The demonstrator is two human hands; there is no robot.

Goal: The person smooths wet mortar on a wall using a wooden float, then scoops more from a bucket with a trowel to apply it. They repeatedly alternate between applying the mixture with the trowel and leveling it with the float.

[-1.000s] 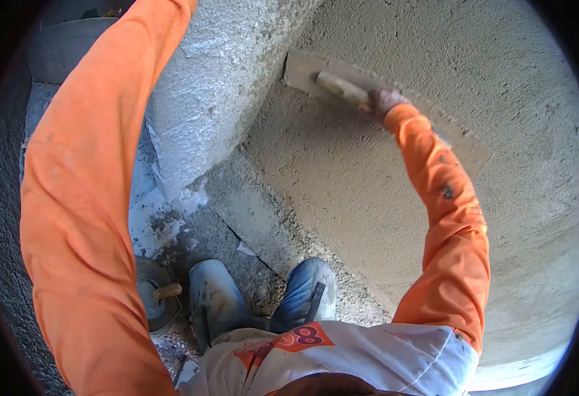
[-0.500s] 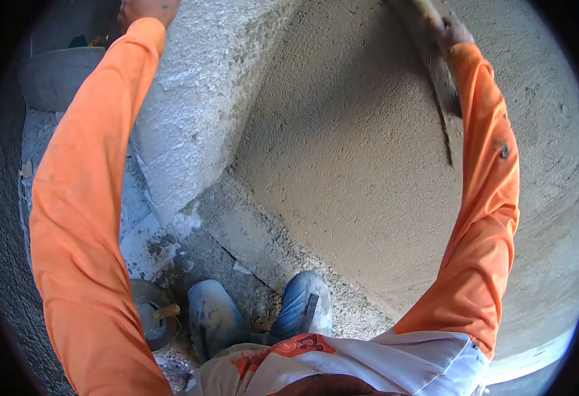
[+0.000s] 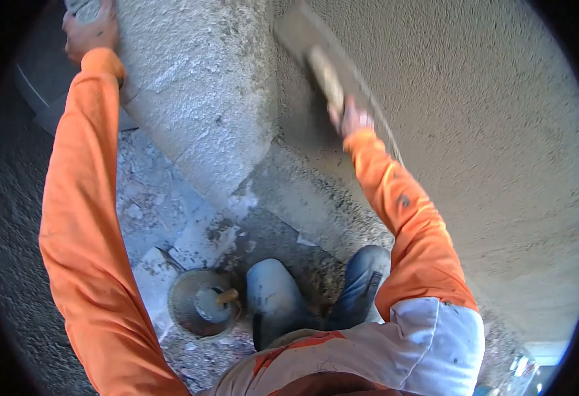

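My right hand is closed round the pale handle of a long plastering float. The float's blade lies against the grey plastered wall, slanting from the inner corner down to the right. At the upper left, my left hand is raised beside the edge of a rough whitish block of wall. Its fingers curl round a greyish piece at the frame's top; I cannot tell what that piece is.
A round bucket stands by my feet, with a wooden-handled tool in it. My boots are on a rubble-strewn floor. A dark grey container is at the left, beyond my sleeve.
My right hand has swept left with the float, toward the wall corner. My left hand has shifted left and lower in view, and the bucket shows more fully as the view turned.
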